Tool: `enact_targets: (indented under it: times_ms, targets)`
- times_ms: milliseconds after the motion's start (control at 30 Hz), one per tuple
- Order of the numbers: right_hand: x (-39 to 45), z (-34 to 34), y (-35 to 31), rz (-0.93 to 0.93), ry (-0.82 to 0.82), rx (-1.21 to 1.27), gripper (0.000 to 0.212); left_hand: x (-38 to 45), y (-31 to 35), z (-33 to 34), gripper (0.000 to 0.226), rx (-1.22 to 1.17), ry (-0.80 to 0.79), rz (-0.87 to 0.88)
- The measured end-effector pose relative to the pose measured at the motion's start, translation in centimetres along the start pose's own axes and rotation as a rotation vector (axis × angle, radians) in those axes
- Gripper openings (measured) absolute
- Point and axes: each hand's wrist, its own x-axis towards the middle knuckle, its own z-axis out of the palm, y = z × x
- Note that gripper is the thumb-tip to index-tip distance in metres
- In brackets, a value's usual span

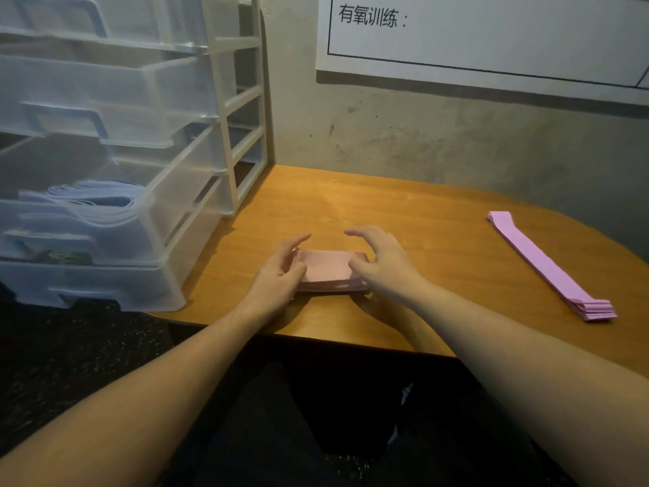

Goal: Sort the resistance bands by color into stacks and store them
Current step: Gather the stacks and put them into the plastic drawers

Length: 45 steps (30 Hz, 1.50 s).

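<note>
Drawers stand far left of your grip, one pulled open with pale blue bands inside. Your left hand curls its fingers against the left end of the folded pink stack on the table, thumb on top. Your right hand hovers over the stack's right end, fingers spread and loosely bent. Well right of both hands lies a long purple stack.
</note>
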Motion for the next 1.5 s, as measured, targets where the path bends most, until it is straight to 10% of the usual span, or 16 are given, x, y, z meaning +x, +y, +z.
enact_targets:
  times_ms: [700,1500]
  targets:
    - [-5.6,0.7,4.1,-0.375,0.073,-0.081,0.038,-2.1,-1.6,-2.0,0.073,0.340,-0.152,0.208]
    - [-4.9,0.3,3.6,-0.060,-0.096,0.011,0.039,-1.1,-0.8,-2.5,0.045,0.171,-0.171,0.068]
